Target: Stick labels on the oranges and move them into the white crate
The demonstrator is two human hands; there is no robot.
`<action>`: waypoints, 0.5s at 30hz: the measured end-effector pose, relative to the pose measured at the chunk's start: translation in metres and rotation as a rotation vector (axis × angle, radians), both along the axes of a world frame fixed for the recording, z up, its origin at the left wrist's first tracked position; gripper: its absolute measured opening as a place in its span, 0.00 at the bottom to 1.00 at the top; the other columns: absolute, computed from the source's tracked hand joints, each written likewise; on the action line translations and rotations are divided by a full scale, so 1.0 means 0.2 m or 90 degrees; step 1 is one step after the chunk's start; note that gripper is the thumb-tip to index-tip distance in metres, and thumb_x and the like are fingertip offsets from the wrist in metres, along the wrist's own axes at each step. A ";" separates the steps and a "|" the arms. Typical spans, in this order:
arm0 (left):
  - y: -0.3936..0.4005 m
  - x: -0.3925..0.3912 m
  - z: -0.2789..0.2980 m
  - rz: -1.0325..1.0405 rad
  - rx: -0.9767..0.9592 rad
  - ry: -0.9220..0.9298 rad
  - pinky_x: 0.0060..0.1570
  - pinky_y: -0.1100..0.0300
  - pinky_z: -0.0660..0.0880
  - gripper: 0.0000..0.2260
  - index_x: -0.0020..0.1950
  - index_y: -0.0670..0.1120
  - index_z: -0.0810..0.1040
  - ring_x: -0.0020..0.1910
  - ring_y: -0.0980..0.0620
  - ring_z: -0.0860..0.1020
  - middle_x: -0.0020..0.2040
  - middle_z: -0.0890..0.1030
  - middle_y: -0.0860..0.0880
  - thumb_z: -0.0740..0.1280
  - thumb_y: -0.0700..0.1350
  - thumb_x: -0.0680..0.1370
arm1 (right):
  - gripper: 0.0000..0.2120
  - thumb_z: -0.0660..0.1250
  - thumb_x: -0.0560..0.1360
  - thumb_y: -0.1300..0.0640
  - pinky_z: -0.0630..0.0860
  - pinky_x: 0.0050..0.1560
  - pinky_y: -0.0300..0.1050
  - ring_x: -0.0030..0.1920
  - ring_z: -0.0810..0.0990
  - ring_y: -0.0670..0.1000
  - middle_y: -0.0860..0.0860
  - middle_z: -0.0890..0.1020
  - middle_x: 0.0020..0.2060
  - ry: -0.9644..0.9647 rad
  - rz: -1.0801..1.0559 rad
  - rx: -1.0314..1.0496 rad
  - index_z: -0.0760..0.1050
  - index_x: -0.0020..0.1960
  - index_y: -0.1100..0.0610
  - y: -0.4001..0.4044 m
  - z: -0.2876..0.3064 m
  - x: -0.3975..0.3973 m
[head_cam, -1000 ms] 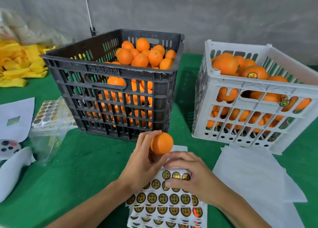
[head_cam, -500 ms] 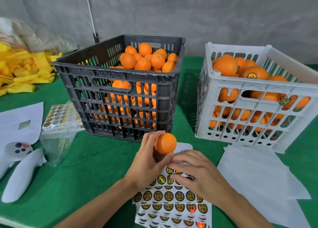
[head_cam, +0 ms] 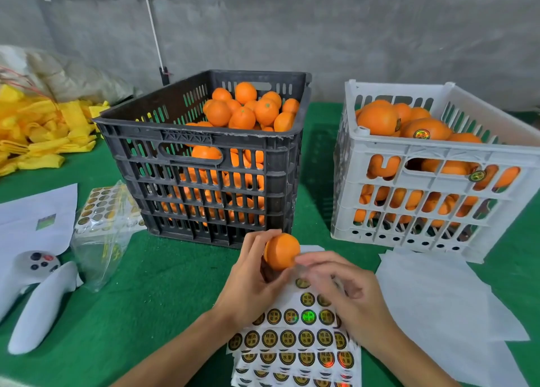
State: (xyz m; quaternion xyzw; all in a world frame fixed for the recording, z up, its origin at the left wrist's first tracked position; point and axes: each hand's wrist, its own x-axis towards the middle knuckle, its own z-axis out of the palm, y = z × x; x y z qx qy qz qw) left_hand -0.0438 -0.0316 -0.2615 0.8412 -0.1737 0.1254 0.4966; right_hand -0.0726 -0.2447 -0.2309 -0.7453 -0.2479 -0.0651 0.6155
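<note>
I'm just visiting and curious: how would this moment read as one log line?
left hand: holds orange | right hand: blurred, by orange above label sheet | white crate: partly filled

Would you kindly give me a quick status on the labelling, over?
Left hand grips orange above label sheets. Right hand blurred at orange, label not visible. White crate nearly full; path clear.

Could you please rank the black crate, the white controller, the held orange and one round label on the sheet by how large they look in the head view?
1. black crate
2. white controller, though nearness to the camera enlarges it
3. held orange, in the left hand
4. one round label
</note>
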 end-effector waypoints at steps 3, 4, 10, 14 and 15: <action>0.00 0.00 0.01 -0.009 0.028 -0.021 0.54 0.62 0.79 0.27 0.73 0.64 0.67 0.58 0.59 0.78 0.69 0.67 0.63 0.73 0.62 0.77 | 0.20 0.60 0.81 0.38 0.68 0.66 0.45 0.68 0.77 0.48 0.46 0.80 0.66 0.083 -0.051 0.084 0.86 0.55 0.48 0.01 0.04 0.03; 0.00 0.00 0.01 -0.016 0.038 -0.027 0.54 0.60 0.80 0.27 0.73 0.64 0.68 0.59 0.59 0.78 0.69 0.67 0.63 0.74 0.61 0.77 | 0.21 0.60 0.80 0.37 0.66 0.67 0.44 0.70 0.74 0.45 0.44 0.79 0.68 0.105 -0.056 0.082 0.86 0.54 0.47 0.02 0.04 0.03; 0.00 -0.01 0.01 -0.040 0.040 -0.037 0.54 0.54 0.82 0.27 0.73 0.63 0.69 0.61 0.55 0.78 0.69 0.68 0.61 0.75 0.61 0.76 | 0.17 0.61 0.78 0.35 0.71 0.64 0.37 0.72 0.70 0.39 0.35 0.73 0.70 0.082 -0.112 -0.022 0.82 0.59 0.38 0.04 -0.04 0.02; -0.01 0.00 0.01 -0.031 0.016 -0.042 0.52 0.57 0.81 0.26 0.72 0.63 0.70 0.60 0.55 0.79 0.68 0.69 0.61 0.73 0.63 0.77 | 0.19 0.60 0.79 0.33 0.69 0.62 0.29 0.75 0.63 0.37 0.32 0.63 0.75 -0.013 -0.162 -0.214 0.72 0.69 0.32 0.04 -0.08 0.01; 0.00 0.00 0.01 -0.030 0.007 -0.039 0.52 0.58 0.81 0.26 0.72 0.63 0.70 0.60 0.55 0.79 0.67 0.69 0.61 0.73 0.63 0.77 | 0.21 0.59 0.79 0.32 0.68 0.64 0.30 0.76 0.61 0.36 0.30 0.60 0.76 -0.027 -0.164 -0.246 0.68 0.71 0.30 0.05 -0.09 0.01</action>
